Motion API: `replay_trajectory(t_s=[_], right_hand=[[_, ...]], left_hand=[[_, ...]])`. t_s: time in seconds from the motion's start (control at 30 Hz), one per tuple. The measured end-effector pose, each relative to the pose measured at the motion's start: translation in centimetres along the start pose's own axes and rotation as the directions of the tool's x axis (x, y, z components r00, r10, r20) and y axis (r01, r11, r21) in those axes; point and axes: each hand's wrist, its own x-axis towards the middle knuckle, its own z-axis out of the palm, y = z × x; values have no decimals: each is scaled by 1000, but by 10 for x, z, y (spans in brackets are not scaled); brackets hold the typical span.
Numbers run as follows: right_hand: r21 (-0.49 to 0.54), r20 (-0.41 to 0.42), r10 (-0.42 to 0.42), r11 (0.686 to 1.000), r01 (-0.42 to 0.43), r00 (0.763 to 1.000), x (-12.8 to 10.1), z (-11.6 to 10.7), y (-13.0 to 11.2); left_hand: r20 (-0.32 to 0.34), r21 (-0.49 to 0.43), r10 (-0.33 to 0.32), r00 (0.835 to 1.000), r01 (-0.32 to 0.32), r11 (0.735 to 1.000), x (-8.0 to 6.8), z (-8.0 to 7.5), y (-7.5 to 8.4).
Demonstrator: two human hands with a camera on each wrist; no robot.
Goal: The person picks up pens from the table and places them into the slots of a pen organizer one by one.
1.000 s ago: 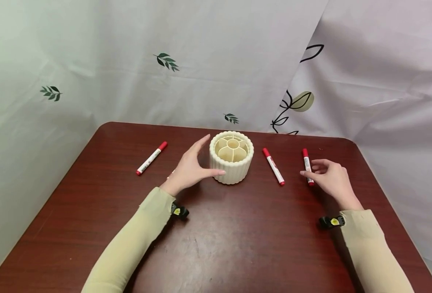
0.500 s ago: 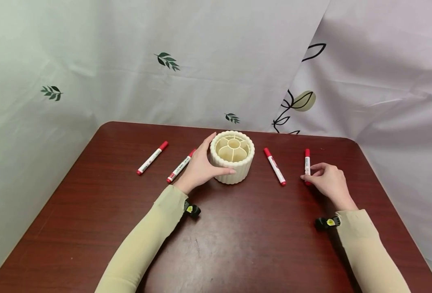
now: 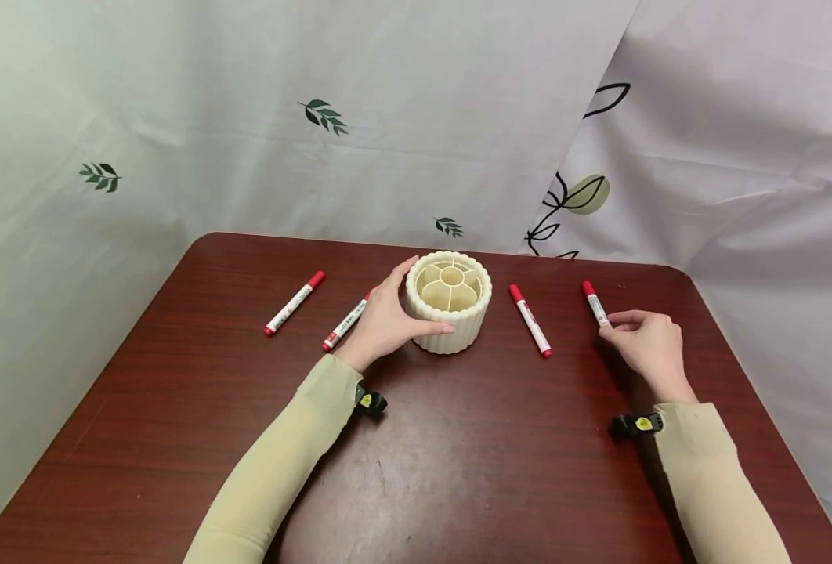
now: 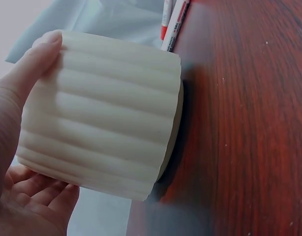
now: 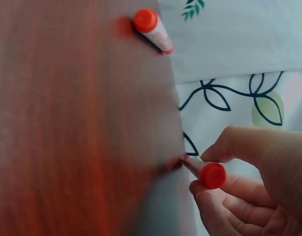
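Observation:
A cream, ribbed round pen holder, divided into several compartments on top, stands upright on the table. My left hand holds it from the left, thumb across its front and fingers around the far side. In the left wrist view, its ribbed wall sits between thumb and fingers. Over at the right, my right hand pinches a red-capped white marker between thumb and fingers. The right wrist view looks at that marker's red end, tilted, with its far tip near the table edge.
Between holder and right hand lies another marker. To the left are a marker and one partly behind my left hand, a second marker. The dark red table ends at a white leaf-print curtain.
My left hand has moved right and closed around the pen holder, uncovering a marker behind it. My right hand has taken hold of the right marker, whose near end has swung right.

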Motion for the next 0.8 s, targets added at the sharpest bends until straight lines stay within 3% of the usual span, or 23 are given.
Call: replay_trajectory(t_s=[0.37,0.8], right_hand=[[58,-120,18,998,-11,993,8,-18,-7],[265,-117,99,962,-65,988,15,-48,-44]], left_hand=[[-2,9,10,1000,-10,1000,0,-1,-1],[8,6,16,1000,-16,1000,0,-2,-1]])
